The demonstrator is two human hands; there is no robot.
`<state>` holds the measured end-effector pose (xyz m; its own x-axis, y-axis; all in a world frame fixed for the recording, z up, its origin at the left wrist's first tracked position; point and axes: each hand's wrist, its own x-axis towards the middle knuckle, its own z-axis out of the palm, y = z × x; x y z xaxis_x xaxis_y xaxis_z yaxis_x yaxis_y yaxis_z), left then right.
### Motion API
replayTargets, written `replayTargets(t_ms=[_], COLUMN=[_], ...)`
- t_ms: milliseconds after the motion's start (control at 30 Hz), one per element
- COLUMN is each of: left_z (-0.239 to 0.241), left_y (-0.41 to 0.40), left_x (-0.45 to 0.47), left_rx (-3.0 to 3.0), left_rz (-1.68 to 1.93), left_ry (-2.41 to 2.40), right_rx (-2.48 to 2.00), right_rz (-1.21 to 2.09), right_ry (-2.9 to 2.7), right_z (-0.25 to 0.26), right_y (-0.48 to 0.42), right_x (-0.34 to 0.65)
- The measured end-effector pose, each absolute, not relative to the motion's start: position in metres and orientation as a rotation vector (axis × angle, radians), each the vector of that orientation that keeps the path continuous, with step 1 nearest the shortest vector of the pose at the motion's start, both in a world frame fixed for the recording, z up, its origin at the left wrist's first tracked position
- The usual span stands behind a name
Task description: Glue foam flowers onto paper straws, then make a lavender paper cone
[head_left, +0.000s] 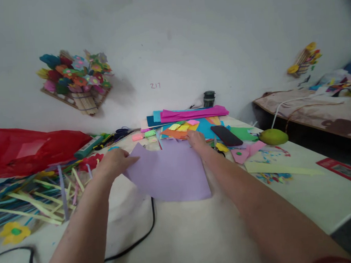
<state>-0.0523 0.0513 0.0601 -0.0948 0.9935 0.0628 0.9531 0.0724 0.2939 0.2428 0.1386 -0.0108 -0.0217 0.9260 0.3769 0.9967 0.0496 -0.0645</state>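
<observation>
A lilac sheet of paper (169,170) lies on the white table (200,234) in front of me. My left hand (115,161) pinches its left edge, fingers closed on the paper. My right hand (196,140) reaches past the sheet's far right corner and rests on an orange piece (173,134) among small coloured paper squares (181,127). Its fingers are bent down on the pieces; I cannot see whether they grip one.
Stacked coloured sheets (192,114) lie at the back by the wall, with a dark jar (209,98) behind. A black phone (226,135) and a green fruit (273,136) sit right. Paper strips (41,193), a red bag (29,147) and scissors (120,133) lie left. A black cable (146,229) crosses the front.
</observation>
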Motion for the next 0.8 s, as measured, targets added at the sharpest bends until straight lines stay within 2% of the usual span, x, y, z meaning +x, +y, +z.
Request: replayTargets(t_ms=[100,267,533,800], left_z=[0.055,0.058,0.070,0.071], left_y=[0.056,0.054,0.036,0.014], left_x=[-0.056,-0.051,-0.030,-0.006], left_rx=[1.974,1.891,2.004,2.015], left_rz=[0.288,0.397,0.529,0.737], left_ry=[2.173,2.144,2.204,2.220], right_rx=[-1.949,-1.973,-1.705,-1.547], right_rz=[-0.311,-0.248,-0.381,-0.152], right_ry=[-2.013,-2.050,-2.117,-2.041], right_z=[-0.010,-0.010,-0.002,-0.005], right_y=[0.134,0.127,0.106,0.085], right_x=[0.241,0.239,0.225,0.191])
